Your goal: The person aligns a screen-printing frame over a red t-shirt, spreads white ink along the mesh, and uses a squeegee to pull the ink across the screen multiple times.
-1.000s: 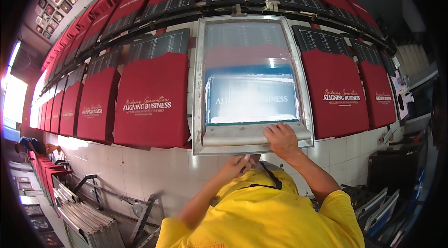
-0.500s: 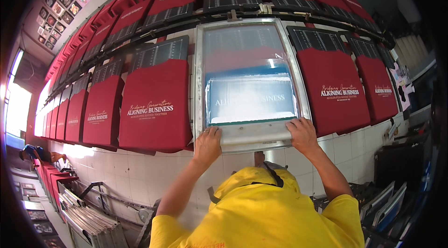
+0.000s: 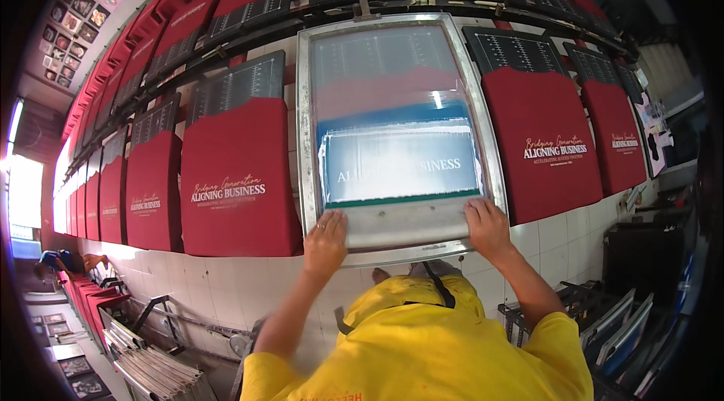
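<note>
A metal-framed printing screen (image 3: 305, 137) lies flat on the long white-tiled table (image 3: 226, 288), over one of the red sheets. Its mesh is smeared with white ink and shows pale lettering. A long squeegee (image 3: 403, 224) lies across the near end of the screen. My left hand (image 3: 326, 241) grips its left end and my right hand (image 3: 488, 226) grips its right end. Both hands rest just inside the frame's near edge. My yellow shirt fills the bottom of the view.
Red sheets with white lettering (image 3: 237, 182) and dark grid tops lie in rows along the table, left and right (image 3: 554, 141) of the screen. A stack of frames (image 3: 154, 371) sits on the floor at lower left. More frames lean at lower right (image 3: 622, 325).
A second ago only my right hand was at the screen's near edge, my left was low by my chest. Now both hands are up, gripping the squeegee's two ends.
</note>
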The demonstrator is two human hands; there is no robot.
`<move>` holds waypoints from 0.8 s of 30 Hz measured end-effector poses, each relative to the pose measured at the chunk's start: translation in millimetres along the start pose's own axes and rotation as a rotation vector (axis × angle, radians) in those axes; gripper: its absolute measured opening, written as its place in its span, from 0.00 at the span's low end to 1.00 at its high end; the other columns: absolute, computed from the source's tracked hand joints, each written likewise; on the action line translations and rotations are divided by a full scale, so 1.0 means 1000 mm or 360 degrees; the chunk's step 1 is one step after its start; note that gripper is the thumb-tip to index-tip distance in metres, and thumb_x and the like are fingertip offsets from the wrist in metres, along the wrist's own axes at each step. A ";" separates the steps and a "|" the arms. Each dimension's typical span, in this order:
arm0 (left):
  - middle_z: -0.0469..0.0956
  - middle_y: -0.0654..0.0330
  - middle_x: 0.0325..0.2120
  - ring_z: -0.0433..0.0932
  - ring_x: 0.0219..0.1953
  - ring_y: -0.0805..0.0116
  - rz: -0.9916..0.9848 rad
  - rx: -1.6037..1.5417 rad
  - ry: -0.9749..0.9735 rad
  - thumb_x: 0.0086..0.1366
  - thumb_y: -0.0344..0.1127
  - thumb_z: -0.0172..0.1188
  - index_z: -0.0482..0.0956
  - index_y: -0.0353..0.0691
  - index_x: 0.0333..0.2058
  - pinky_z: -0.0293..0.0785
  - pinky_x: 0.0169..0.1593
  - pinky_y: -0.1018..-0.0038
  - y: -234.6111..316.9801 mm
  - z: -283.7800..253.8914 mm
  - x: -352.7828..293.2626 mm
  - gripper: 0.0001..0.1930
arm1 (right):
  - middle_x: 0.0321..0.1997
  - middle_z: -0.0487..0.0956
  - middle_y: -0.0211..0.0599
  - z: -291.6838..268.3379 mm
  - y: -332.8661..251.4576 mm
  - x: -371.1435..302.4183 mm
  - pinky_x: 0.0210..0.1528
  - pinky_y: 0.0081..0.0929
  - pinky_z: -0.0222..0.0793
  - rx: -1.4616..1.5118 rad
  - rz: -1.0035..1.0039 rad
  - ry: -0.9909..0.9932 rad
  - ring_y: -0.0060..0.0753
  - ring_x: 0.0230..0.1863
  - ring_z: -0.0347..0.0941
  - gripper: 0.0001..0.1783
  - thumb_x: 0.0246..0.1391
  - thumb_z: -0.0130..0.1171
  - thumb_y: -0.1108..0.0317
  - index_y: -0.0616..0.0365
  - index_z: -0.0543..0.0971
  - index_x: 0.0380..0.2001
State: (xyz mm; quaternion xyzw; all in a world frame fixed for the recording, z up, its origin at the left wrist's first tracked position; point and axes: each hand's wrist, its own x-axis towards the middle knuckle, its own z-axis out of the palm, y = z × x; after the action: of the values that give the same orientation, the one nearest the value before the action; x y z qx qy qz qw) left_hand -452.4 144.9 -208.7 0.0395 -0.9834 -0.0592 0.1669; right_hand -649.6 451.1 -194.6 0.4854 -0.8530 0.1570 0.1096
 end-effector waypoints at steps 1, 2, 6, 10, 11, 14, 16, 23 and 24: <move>0.82 0.53 0.40 0.81 0.45 0.56 0.0026 -0.0004 0.0009 0.49 0.21 0.56 0.79 0.34 0.42 0.80 0.44 0.68 -0.011 0.003 0.014 0.18 | 0.37 0.76 0.41 0.004 0.005 0.012 0.40 0.35 0.75 -0.0025 -0.0002 -0.0012 0.44 0.40 0.74 0.11 0.45 0.54 0.78 0.63 0.76 0.35; 0.82 0.53 0.39 0.82 0.44 0.56 0.0059 -0.0004 0.0033 0.49 0.21 0.56 0.79 0.34 0.41 0.81 0.43 0.67 -0.022 0.005 0.030 0.17 | 0.37 0.76 0.41 0.007 0.015 0.026 0.39 0.34 0.76 -0.0054 -0.0035 -0.0016 0.42 0.40 0.75 0.11 0.42 0.57 0.76 0.62 0.75 0.33; 0.81 0.55 0.40 0.82 0.40 0.57 -0.0121 -0.0071 -0.0199 0.43 0.21 0.59 0.79 0.39 0.41 0.79 0.40 0.65 -0.054 0.014 0.086 0.22 | 0.36 0.77 0.40 0.026 0.048 0.079 0.38 0.35 0.77 -0.0133 0.0034 -0.0226 0.43 0.40 0.76 0.11 0.39 0.61 0.74 0.59 0.75 0.31; 0.82 0.54 0.36 0.82 0.36 0.54 -0.0179 -0.0071 -0.0324 0.47 0.22 0.58 0.80 0.42 0.40 0.79 0.39 0.61 -0.072 0.008 0.130 0.18 | 0.32 0.78 0.40 0.025 0.066 0.123 0.38 0.37 0.77 -0.0151 0.0058 -0.0259 0.45 0.39 0.77 0.08 0.38 0.62 0.75 0.58 0.77 0.27; 0.82 0.54 0.35 0.82 0.36 0.53 -0.0168 -0.0071 -0.0346 0.47 0.22 0.57 0.81 0.42 0.39 0.79 0.39 0.60 -0.075 0.006 0.135 0.18 | 0.31 0.78 0.40 0.021 0.066 0.129 0.38 0.38 0.77 -0.0157 0.0070 -0.0278 0.45 0.39 0.77 0.07 0.38 0.62 0.75 0.58 0.78 0.26; 0.82 0.54 0.36 0.81 0.37 0.53 -0.0233 -0.0075 -0.0389 0.48 0.22 0.57 0.81 0.42 0.39 0.79 0.39 0.60 -0.071 -0.003 0.133 0.17 | 0.30 0.78 0.40 0.007 0.058 0.125 0.38 0.41 0.77 -0.0035 0.0085 -0.0191 0.46 0.39 0.77 0.05 0.40 0.59 0.77 0.57 0.78 0.25; 0.82 0.55 0.37 0.81 0.37 0.53 -0.0232 -0.0094 -0.0345 0.47 0.21 0.57 0.80 0.41 0.40 0.79 0.39 0.60 -0.060 -0.015 0.119 0.18 | 0.32 0.78 0.39 -0.005 0.047 0.109 0.38 0.41 0.76 -0.0015 0.0100 -0.0152 0.46 0.39 0.77 0.06 0.40 0.59 0.77 0.57 0.77 0.26; 0.82 0.54 0.40 0.83 0.41 0.57 -0.0051 -0.0080 -0.0115 0.49 0.20 0.55 0.79 0.36 0.41 0.80 0.42 0.66 0.005 -0.029 0.005 0.17 | 0.37 0.77 0.37 -0.024 -0.003 0.003 0.39 0.38 0.75 0.0153 0.0108 -0.0128 0.43 0.41 0.75 0.11 0.38 0.58 0.79 0.59 0.76 0.30; 0.82 0.54 0.40 0.82 0.42 0.57 -0.0074 -0.0077 -0.0125 0.49 0.20 0.55 0.79 0.36 0.40 0.80 0.44 0.66 0.011 -0.030 -0.002 0.17 | 0.38 0.77 0.38 -0.026 -0.006 -0.002 0.40 0.37 0.75 0.0160 0.0095 -0.0126 0.43 0.41 0.75 0.11 0.38 0.58 0.79 0.60 0.76 0.31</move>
State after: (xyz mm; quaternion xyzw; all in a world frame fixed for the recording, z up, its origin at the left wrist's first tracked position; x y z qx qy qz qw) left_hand -441.1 153.1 -179.5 0.0558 -0.9863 -0.0884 0.1277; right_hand -642.1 459.4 -170.3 0.4705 -0.8619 0.1834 0.0465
